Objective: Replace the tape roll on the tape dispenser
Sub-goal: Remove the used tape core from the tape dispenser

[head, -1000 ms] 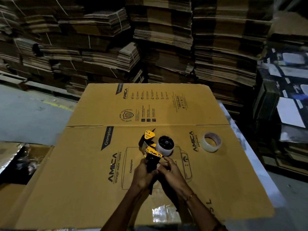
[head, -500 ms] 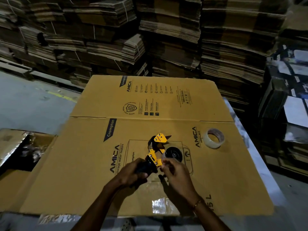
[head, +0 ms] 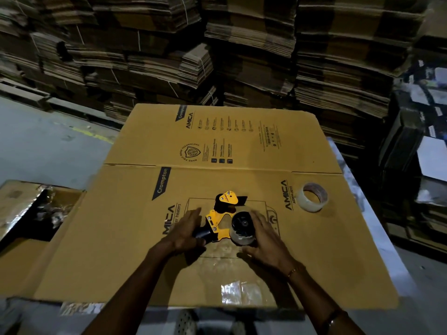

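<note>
Fingers (head: pixel 194 215) of left hand (head: pixel 185 234) straight, on tape dispenser (head: pixel 216 222) | right hand (head: pixel 264 240) loose beside its roll (head: pixel 243 232) | other tape roll (head: pixel 313 197) apart

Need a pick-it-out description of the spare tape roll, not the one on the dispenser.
On the big flattened cardboard box, look toward its right edge. The loose tape roll lies there alone, clear, hole up; the other roll sits mounted on the yellow dispenser.

The dispenser (head: pixel 219 223) lies on a flat carton (head: pixel 121 238). The left hand (head: pixel 185 232) rests on its handle (head: pixel 202 233). The right hand (head: pixel 266 243), fingers straight, touches its spool (head: pixel 243 223). A tape roll (head: pixel 313 198) lies far right.
</note>
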`<state>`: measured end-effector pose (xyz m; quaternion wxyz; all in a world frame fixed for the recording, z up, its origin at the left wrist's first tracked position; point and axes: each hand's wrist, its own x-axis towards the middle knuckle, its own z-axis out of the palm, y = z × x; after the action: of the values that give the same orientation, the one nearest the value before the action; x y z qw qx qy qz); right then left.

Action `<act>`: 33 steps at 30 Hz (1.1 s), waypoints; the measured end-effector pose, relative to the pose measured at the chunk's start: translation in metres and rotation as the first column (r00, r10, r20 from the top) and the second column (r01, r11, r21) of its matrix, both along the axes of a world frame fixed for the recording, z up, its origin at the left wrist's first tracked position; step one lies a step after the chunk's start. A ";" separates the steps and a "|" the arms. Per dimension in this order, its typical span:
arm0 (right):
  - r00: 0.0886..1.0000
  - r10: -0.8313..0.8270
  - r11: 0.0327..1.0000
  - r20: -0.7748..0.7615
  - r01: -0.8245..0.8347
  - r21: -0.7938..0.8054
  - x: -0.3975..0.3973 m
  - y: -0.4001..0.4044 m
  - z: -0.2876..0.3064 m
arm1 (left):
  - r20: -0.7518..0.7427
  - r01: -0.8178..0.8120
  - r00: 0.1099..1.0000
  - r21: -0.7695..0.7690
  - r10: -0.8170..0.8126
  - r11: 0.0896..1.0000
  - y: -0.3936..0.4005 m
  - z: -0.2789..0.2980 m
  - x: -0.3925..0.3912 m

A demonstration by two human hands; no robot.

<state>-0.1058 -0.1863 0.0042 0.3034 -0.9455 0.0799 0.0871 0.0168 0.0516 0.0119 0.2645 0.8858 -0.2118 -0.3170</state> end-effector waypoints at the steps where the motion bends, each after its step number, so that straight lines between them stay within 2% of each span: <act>1: 1.000 -0.021 1.000 0.009 0.020 0.020 0.002 0.001 -0.002 | 0.006 -0.003 1.000 -0.020 0.003 1.000 -0.006 0.002 -0.003; 5: 0.996 -0.085 0.989 -0.024 0.088 0.121 0.011 0.001 -0.010 | 0.051 -0.045 0.998 -0.044 0.047 0.998 -0.029 -0.001 -0.012; 7: 0.992 -0.108 0.982 -0.059 0.115 0.149 0.014 0.001 -0.012 | 0.065 -0.075 0.994 -0.103 0.082 0.992 -0.034 -0.002 -0.015; 9: 0.989 -0.128 0.978 -0.070 0.138 0.156 0.017 0.000 -0.013 | 0.062 -0.111 0.991 -0.164 0.122 0.980 -0.036 0.001 -0.020; 13: 0.989 -0.146 0.982 -0.006 0.145 0.123 0.017 0.003 -0.018 | 0.098 -0.140 0.982 -0.190 0.161 0.972 -0.036 0.003 -0.028; 16: 0.985 -0.162 0.977 0.051 0.153 0.148 0.011 0.007 -0.021 | 0.222 -0.106 0.965 -0.170 0.143 0.980 -0.033 -0.002 -0.035; 19: 0.976 -0.181 0.971 0.118 0.159 0.178 0.000 0.012 -0.020 | 0.388 -0.017 0.920 -0.112 0.059 0.994 -0.034 -0.003 -0.040; 22: 0.965 -0.219 0.954 0.148 0.180 0.239 -0.009 0.018 -0.014 | 0.450 0.028 0.893 -0.080 0.011 0.996 -0.036 0.003 -0.041; 24: 0.959 -0.240 0.939 0.150 0.190 0.287 -0.013 0.020 -0.010 | 0.430 0.038 0.902 -0.115 0.015 0.993 -0.036 0.005 -0.040; 30: 0.939 -0.316 0.887 0.135 0.242 0.394 -0.019 0.013 0.002 | 0.241 -0.037 0.964 -0.290 0.110 0.956 -0.038 0.015 -0.039; 33: 0.939 -0.328 0.867 0.105 0.255 0.429 -0.018 0.007 0.006 | 0.190 -0.057 0.975 -0.288 0.115 0.956 -0.040 0.013 -0.036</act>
<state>-0.1238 -0.1788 0.0098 0.5096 -0.8418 0.1756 -0.0283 -0.0196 0.0111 0.0245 0.3778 0.8757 -0.2417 -0.1788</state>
